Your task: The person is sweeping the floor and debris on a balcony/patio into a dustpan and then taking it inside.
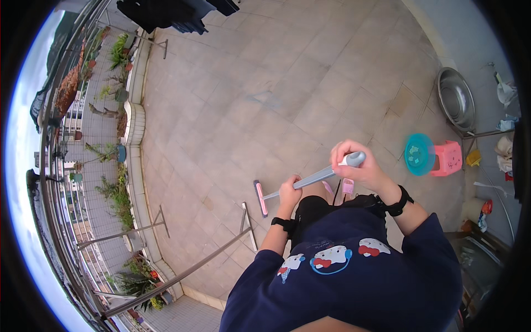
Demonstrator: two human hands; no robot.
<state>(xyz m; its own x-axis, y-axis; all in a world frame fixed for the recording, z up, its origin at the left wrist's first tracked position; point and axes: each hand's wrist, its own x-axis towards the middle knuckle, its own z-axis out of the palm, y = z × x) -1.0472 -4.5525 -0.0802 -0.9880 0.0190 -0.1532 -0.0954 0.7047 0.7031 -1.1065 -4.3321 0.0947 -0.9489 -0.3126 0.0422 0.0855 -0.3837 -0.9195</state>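
A long grey handle (pixel 313 178) slants across the front of my body, leading down to a narrow pink-and-grey floor brush or mop head (pixel 261 198) on the tiled floor (pixel 232 112). Near the handle's thick top end, my right hand (pixel 354 164) is closed around its white and grey grip. My left hand (pixel 290 191) grips the shaft lower down, closer to the head. Below the shaft, pink slippers (pixel 347 186) show at my feet. Whether the head is bristled or sponge cannot be told.
A teal basin (pixel 420 154) touches a pink plastic stool (pixel 450 158) at the right. Beyond them a large metal basin (pixel 455 99) leans on the wall. A metal rack bar (pixel 199 265) crosses the lower left. Potted plants (pixel 120 195) line the ledge; dark clothes (pixel 174 14) hang at the top.
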